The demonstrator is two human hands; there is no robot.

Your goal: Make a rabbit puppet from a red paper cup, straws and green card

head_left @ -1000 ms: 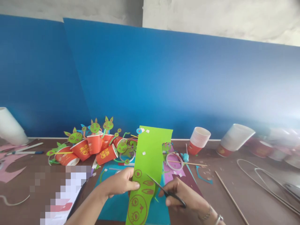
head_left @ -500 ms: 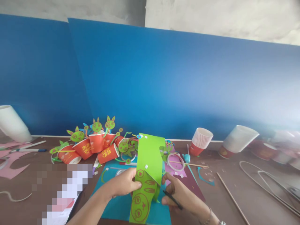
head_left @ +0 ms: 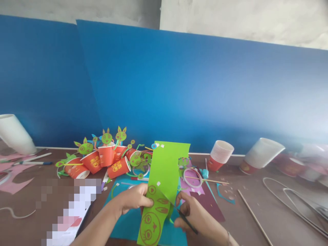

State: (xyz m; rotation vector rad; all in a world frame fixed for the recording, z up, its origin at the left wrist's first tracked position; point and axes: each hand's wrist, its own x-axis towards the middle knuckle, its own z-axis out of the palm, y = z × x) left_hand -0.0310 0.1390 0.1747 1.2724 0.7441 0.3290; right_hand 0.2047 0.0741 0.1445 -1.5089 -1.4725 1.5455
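Observation:
My left hand (head_left: 137, 200) pinches the left edge of a long green paper (head_left: 166, 167), its thumb on top. Brown drawings mark the lower part of the paper: a round face, two ear shapes and a small circle. My right hand (head_left: 191, 212) is closed round the dark handles of a pair of scissors (head_left: 186, 218). The blades reach up and left across the green paper, just above the ear shapes. Under both hands lies a blue sheet (head_left: 125, 223).
Several red paper cups (head_left: 106, 155) with green animal faces stand or lie at the back left. Stacked cups (head_left: 221, 155), a tape roll (head_left: 192, 177), purple paper and a wooden stick (head_left: 253, 215) are to the right. A pixelated patch covers the lower left.
The top of the green paper has swung right and up, and its lower end has shifted slightly left. The scissors' blades now show more clearly across the paper.

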